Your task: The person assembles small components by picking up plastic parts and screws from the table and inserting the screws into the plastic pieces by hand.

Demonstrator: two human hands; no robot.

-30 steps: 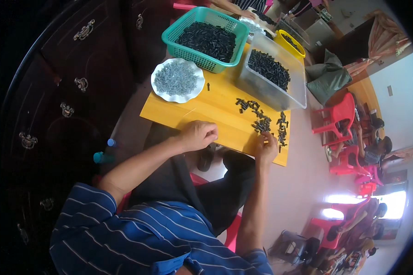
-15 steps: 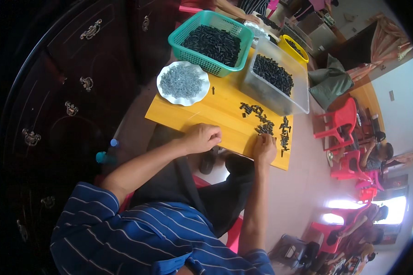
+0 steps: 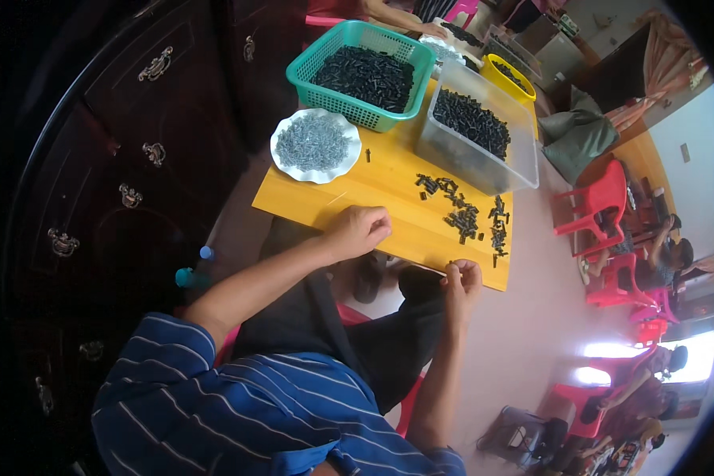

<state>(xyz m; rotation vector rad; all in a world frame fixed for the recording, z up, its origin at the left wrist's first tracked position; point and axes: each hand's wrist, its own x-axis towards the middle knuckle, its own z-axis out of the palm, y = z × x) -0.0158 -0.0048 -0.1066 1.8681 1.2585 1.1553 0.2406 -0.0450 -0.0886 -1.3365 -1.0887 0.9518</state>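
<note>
My left hand (image 3: 360,232) rests at the near edge of the yellow table (image 3: 389,178), fingers curled together; whatever they may hold is too small or hidden to make out. To its right, my right hand (image 3: 462,285) is at the same edge, thumb and fingertips pinched on a small black plastic part. Just beyond it lies a loose heap of small black parts (image 3: 462,222), with a further row of them (image 3: 498,230) along the right side. A white scalloped dish (image 3: 347,170) beyond my left hand is full of small clear-grey pieces. One black part (image 3: 368,155) lies alone beside the dish.
Farther back stand a green perforated basket (image 3: 357,117) and a clear plastic bin (image 3: 460,163), both with many black parts. A yellow basin (image 3: 496,62) is behind them. Another person's hand (image 3: 432,30) works at the far end. Red chairs (image 3: 599,202) stand to the right.
My right hand has drawn back from the heap of black parts toward the table edge, a small black part now at its fingertips. The left hand has shifted slightly to the right.
</note>
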